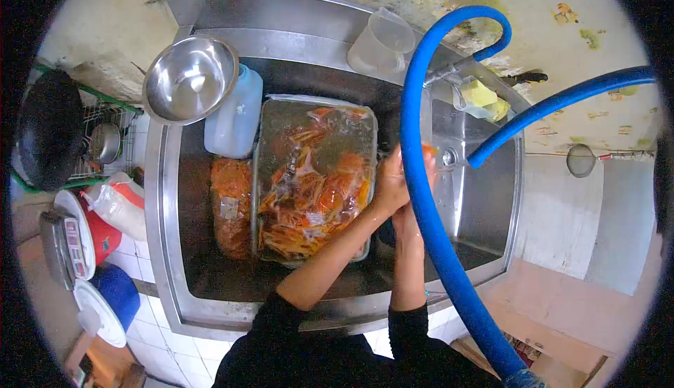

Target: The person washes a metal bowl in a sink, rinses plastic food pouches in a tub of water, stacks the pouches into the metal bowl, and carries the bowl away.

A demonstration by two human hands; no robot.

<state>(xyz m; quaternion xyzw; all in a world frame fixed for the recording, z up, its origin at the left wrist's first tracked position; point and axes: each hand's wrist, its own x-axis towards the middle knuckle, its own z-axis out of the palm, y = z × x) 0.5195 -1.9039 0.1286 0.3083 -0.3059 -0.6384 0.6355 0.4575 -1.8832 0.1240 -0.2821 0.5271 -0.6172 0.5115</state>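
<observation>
My left hand and my right hand are wet and pressed together over the right part of the steel sink. A thick blue hose crosses in front and hides most of their fingers. The fingers that show look closed, and a small orange bit peeks out at their tips. What lies between the palms is hidden. Left of the hands, a clear rectangular tub holds water and orange-brown strips that look like plastic film. A bag of orange-brown material stands against the tub.
A steel bowl rests above a bluish jug at the sink's left rim. A clear pitcher and a yellow sponge-like block sit on the back ledge. A strainer and a knife are at right.
</observation>
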